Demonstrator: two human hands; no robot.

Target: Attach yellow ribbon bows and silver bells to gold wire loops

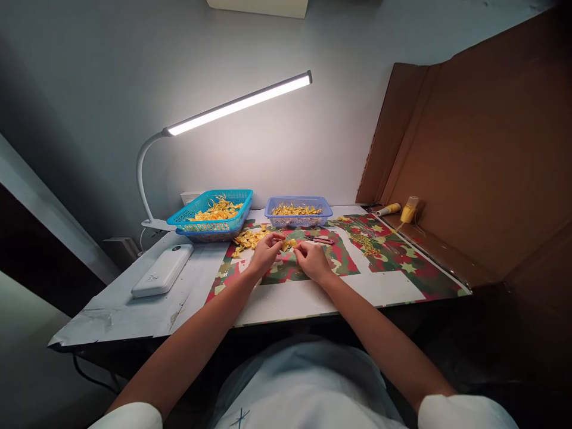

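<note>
Between my two hands is a small shiny yellow piece [289,243], looking like folded ribbon or fabric. My left hand [265,255] pinches it from the left, thumb and fingers pressed together. From the right, the fingertips of my right hand [311,260] close on its other edge. Fine details at the fingertips are too small to make out. A loose pile of similar yellow pieces [247,241] lies just beyond my left hand. Small thread snips with pinkish-red handles [325,241] rest on the camouflage-patterned sheet [342,256], just behind my right hand.
A teal basket [179,221] with yellow pieces stands back left, stacked on a blue one; a lilac basket [298,221] with thin yellow pieces is beside it. A white power bank [163,271], lit lamp [241,104], yellow threads [367,244], yellow spool [408,211] and cardboard wall [473,149] surround the workplace.
</note>
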